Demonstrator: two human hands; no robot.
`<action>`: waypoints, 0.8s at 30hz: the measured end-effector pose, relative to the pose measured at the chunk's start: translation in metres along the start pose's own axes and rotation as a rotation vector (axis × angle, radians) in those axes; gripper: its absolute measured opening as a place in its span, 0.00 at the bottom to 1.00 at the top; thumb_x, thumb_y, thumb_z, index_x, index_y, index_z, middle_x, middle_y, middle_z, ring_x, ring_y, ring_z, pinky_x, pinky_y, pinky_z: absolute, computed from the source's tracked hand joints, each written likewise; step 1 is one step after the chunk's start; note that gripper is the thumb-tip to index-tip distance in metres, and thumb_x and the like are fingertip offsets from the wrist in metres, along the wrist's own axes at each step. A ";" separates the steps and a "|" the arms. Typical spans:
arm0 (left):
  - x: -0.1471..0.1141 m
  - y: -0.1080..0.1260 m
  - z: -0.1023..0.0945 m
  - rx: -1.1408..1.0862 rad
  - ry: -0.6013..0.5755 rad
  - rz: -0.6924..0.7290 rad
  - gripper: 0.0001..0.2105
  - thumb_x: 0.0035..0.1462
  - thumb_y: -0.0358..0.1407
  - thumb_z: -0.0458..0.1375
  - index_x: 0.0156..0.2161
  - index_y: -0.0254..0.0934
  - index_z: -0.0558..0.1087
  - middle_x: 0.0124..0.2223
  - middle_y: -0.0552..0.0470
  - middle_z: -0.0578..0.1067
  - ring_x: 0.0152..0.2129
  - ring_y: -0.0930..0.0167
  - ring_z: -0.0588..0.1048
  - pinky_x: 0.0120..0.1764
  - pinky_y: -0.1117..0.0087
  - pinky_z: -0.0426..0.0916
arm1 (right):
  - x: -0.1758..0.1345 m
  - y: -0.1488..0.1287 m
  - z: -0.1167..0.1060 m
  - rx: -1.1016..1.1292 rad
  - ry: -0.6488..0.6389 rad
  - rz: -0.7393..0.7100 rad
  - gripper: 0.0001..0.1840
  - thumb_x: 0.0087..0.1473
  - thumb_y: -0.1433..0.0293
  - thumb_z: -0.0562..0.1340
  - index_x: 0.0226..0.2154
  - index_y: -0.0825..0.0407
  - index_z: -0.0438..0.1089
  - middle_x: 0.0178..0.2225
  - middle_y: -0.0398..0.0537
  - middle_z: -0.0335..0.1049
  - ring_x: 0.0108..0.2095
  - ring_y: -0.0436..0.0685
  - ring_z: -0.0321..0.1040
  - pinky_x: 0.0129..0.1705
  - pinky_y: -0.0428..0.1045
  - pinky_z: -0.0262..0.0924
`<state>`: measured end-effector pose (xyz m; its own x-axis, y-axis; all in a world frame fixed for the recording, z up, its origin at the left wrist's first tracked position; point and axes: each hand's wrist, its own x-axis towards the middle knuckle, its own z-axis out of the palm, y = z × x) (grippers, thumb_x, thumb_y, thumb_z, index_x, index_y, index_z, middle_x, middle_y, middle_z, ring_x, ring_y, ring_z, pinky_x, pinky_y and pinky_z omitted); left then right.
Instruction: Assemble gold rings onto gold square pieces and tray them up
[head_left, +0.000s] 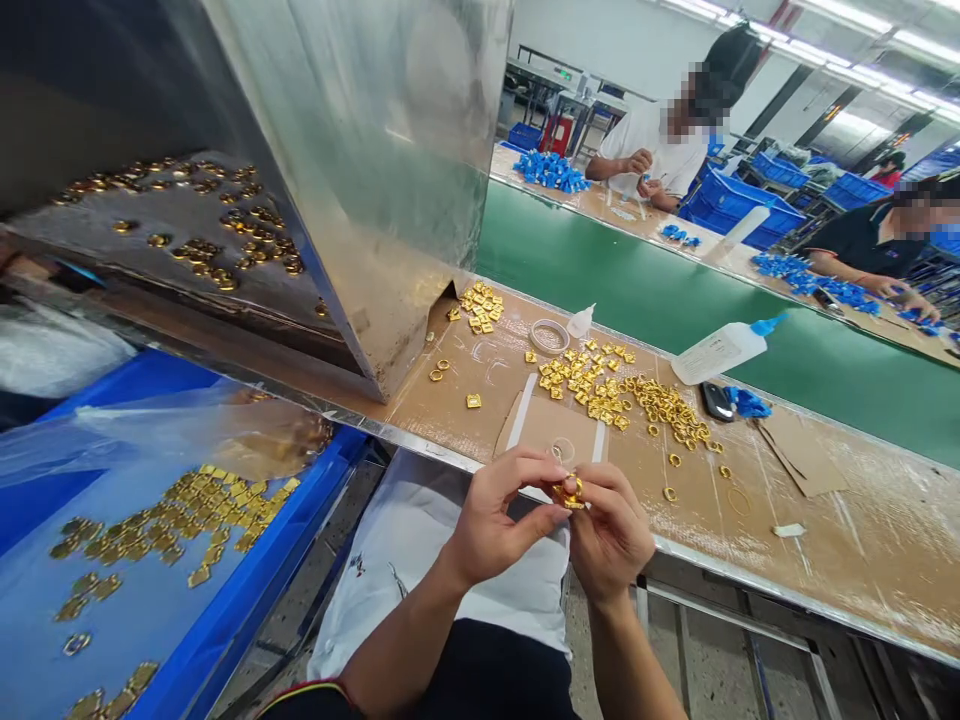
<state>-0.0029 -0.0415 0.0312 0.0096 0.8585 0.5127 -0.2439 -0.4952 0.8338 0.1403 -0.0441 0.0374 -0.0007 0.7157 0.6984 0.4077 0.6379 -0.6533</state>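
Note:
Over the bench's front edge, my left hand [506,510] and my right hand [609,520] meet, fingertips pinched around a small shiny gold-coloured piece [571,492]. My fingers partly cover it, so its full shape is hidden. Just beyond my hands lies a cardboard sheet [551,425] with white tape strips. Behind that sheet are loose gold square pieces [577,372], and a heap of gold rings [671,405] spreads to the right. A single gold square piece [473,401] and two gold rings [439,371] lie to the left.
A large metal hood [420,180] rises at the left. Below it, a blue crate [292,545] holds gold pieces on plastic. On the bench are a tape roll [549,337], a white bottle [720,352] and a black mouse [717,401]. Two people sit across the green belt [600,270].

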 end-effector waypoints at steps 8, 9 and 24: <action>0.004 0.007 -0.009 0.223 -0.057 0.129 0.06 0.60 0.34 0.65 0.44 0.39 0.79 0.45 0.43 0.78 0.40 0.66 0.79 0.42 0.67 0.76 | 0.003 -0.002 -0.007 -0.057 -0.060 -0.083 0.04 0.60 0.72 0.66 0.36 0.45 0.74 0.29 0.47 0.80 0.29 0.57 0.78 0.28 0.51 0.70; 0.004 0.008 -0.010 0.222 -0.065 0.127 0.06 0.60 0.33 0.65 0.43 0.39 0.79 0.45 0.43 0.78 0.40 0.66 0.79 0.42 0.67 0.75 | 0.005 -0.004 -0.008 -0.065 -0.078 -0.095 0.05 0.61 0.72 0.66 0.36 0.45 0.74 0.29 0.47 0.80 0.29 0.57 0.78 0.28 0.51 0.70; 0.008 -0.015 -0.006 -0.463 0.023 -0.334 0.20 0.57 0.53 0.65 0.28 0.36 0.73 0.35 0.48 0.70 0.35 0.68 0.72 0.39 0.68 0.70 | 0.006 -0.017 -0.007 0.107 -0.148 0.239 0.07 0.66 0.67 0.62 0.44 0.45 0.76 0.35 0.48 0.79 0.33 0.55 0.77 0.35 0.50 0.72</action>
<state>-0.0056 -0.0265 0.0217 0.1391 0.9639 0.2272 -0.6307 -0.0907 0.7707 0.1396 -0.0528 0.0546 -0.0525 0.8777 0.4763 0.3139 0.4673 -0.8265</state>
